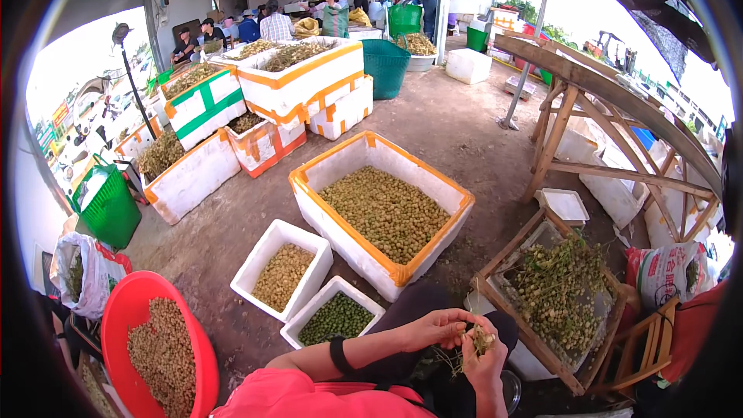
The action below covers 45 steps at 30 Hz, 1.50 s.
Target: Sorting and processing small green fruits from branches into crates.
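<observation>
My right hand (487,364) is closed round a bunch of dry, pale stems with small round pods (483,339), held over my lap. The fingers of my left hand (431,330) are pinched together at the bunch's left side; what lies between them is too small to make out. To my right, a wood-framed tray (507,311) bears a heap of greenish pod-covered stems (559,290). Ahead on the left are a small white foam box (251,267) of tan pods (283,277) and another foam box (357,285) of green pods (336,319).
A large orange-taped foam box (340,241) of loose pods stands ahead. A red tub (116,317) of pods is at lower left, a green basket (112,205) beyond it. Stacked foam boxes (298,89) stand farther off. A wooden trestle (619,116) rises at right. Several people sit or stand behind.
</observation>
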Motion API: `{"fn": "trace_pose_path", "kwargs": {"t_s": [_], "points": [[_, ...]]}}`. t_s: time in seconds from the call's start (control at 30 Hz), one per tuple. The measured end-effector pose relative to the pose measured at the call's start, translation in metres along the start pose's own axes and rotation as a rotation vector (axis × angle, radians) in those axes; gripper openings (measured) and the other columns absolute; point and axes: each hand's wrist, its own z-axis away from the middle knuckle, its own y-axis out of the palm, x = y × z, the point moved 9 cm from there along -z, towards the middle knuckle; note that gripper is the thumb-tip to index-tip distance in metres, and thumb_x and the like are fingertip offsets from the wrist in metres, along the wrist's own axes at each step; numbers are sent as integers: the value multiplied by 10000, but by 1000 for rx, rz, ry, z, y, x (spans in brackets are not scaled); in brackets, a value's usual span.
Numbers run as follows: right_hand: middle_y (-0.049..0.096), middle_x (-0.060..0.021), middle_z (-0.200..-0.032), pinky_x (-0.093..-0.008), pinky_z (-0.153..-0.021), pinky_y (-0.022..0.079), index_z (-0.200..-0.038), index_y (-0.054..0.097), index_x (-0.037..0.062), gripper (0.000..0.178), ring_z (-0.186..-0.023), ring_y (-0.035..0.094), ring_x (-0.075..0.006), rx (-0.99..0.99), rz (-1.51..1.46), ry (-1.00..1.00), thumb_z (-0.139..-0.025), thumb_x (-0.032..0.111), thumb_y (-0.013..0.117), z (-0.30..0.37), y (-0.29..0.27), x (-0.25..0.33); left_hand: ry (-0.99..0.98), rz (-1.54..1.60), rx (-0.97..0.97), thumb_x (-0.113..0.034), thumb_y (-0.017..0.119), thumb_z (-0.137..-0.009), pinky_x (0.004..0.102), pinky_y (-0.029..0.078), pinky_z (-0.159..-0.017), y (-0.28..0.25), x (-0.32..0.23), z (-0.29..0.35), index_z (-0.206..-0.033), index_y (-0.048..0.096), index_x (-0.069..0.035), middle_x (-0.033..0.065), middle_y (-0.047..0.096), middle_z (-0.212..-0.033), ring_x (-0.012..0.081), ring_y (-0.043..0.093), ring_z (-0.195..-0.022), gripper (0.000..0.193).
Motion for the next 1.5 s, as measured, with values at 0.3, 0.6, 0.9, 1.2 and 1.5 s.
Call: {"fn": "trace_pose_path", "kwargs": {"t_s": [0.3,0.6,0.9,1.2,1.5], "points": [[518,-45,-757,-187,-501,366,-1023,483,-24,285,-589,467,-72,-132,-760,357,-743,-45,527,-7,0,-44,74,270,-102,-120,499,-807,202,403,-599,-24,-9,7,-1053,480,-64,30,529,-769,97,505,-699,253],[525,-70,-734,-228,-439,352,-1025,495,19,298,-494,461,-121,-253,-1232,402,-730,-21,506,-9,-27,-77,-172,-160,-15,-157,627,-756,183,420,-596,8,20,-12,-1016,518,-38,-1,564,-824,50,518,-740,306],[498,-45,-684,-209,-408,346,-993,509,40,225,-466,441,-101,-338,-1008,366,-770,10,499,-8,-28,-82,-191,-83,-1,-97,607,-759,180,412,-592,16,42,-15,-921,555,-26,4,577,-791,57,528,-706,184],[461,-16,-638,-215,-341,271,-952,526,89,151,-378,340,-80,-397,-1168,490,-801,87,536,-5,-38,-109,-161,115,22,-43,596,-738,181,415,-608,2,39,3,-871,551,-26,26,564,-798,66,522,-704,141],[486,-19,-662,-220,-349,315,-944,524,63,147,-378,345,-87,-352,-1394,440,-813,131,527,-9,-35,-96,28,449,-114,-82,587,-754,186,391,-577,-27,22,-11,-851,551,-44,19,538,-791,74,488,-660,111]]}}
